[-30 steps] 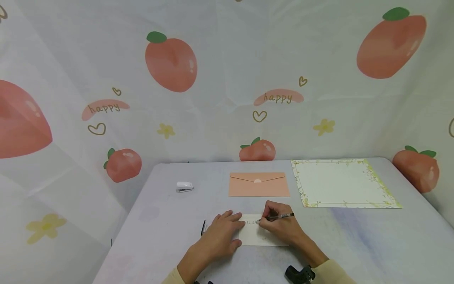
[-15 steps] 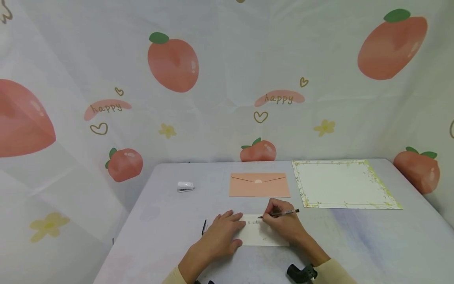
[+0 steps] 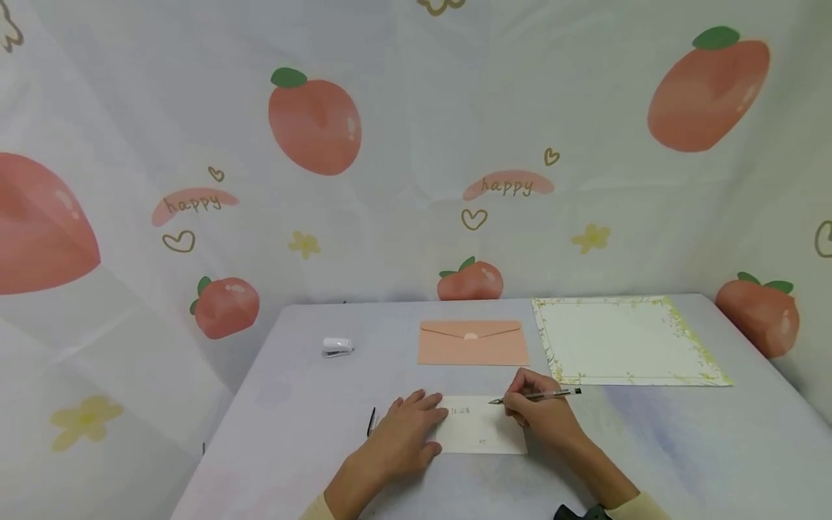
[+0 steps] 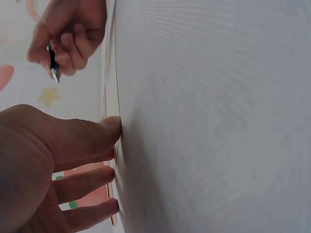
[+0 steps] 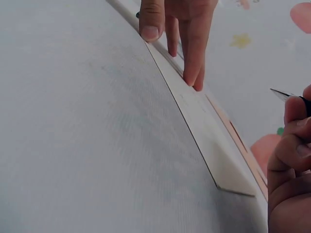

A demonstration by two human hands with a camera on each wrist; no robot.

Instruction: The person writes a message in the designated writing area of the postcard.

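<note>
A small cream card (image 3: 481, 427) lies flat on the table, with a short line of dark handwriting near its top left and a small mark lower down. My left hand (image 3: 406, 431) presses the card's left side with spread, fairly straight fingers; in the left wrist view its thumb (image 4: 111, 122) rests at the card's near edge. My right hand (image 3: 542, 408) pinches a pen (image 3: 546, 395) over the card's right part, the tip pointing left. The right wrist view shows the pen tip (image 5: 278, 92) raised above the card. Beside my left hand lies a black pen cap (image 3: 372, 421), partly hidden.
Behind the card lies a peach envelope (image 3: 473, 350) with its flap side up. A large sheet with a floral border (image 3: 630, 343) is at the back right. A small white stapler (image 3: 337, 347) stands at the back left. A fruit-print cloth (image 3: 390, 217) hangs behind the table.
My right hand has lifted the pen off the writing and moved right, uncovering the written line. My left hand has stayed on the card. The head view has shifted slightly.
</note>
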